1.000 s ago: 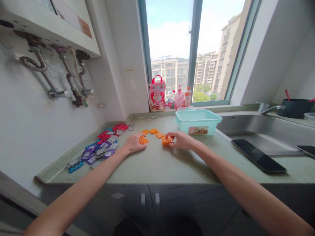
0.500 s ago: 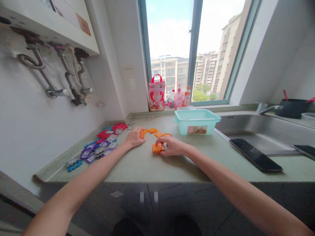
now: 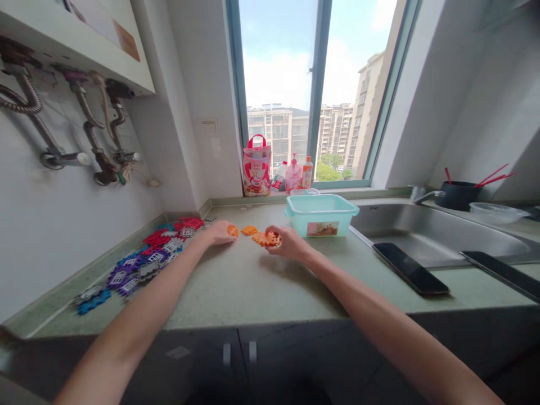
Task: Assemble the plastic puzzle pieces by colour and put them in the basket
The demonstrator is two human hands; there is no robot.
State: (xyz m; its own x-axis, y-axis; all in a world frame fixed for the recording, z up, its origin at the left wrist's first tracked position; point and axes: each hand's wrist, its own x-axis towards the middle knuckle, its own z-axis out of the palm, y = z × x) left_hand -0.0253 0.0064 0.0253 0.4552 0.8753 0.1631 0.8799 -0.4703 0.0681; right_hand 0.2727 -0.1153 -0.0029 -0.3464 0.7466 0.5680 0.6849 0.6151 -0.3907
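Orange interlocking puzzle tiles with toothed edges are spread about the middle of the counter. My left hand (image 3: 221, 233) is closed on one orange tile (image 3: 232, 230), which shows past its fingertips. Between the hands a loose orange tile (image 3: 248, 230) lies flat. My right hand (image 3: 287, 243) grips an orange tile (image 3: 273, 239) between thumb and fingers, over other orange tiles (image 3: 260, 238) on the counter. Whether the held one touches those beneath it I cannot tell. Left of my left forearm lies a pile of red tiles (image 3: 157, 238), purple tiles (image 3: 119, 277), blue and grey tiles.
A turquoise plastic tub (image 3: 323, 214) stands beyond my right hand. To its right are the steel sink (image 3: 405, 236) and two dark phones (image 3: 409, 267) (image 3: 504, 273). A red-handled bag (image 3: 256, 171) and bottles (image 3: 294, 174) stand by the window.
My right hand has moved away from me with its orange tile, up to the orange tiles on the counter. My left hand keeps its tile. The camera view has shifted to the right.
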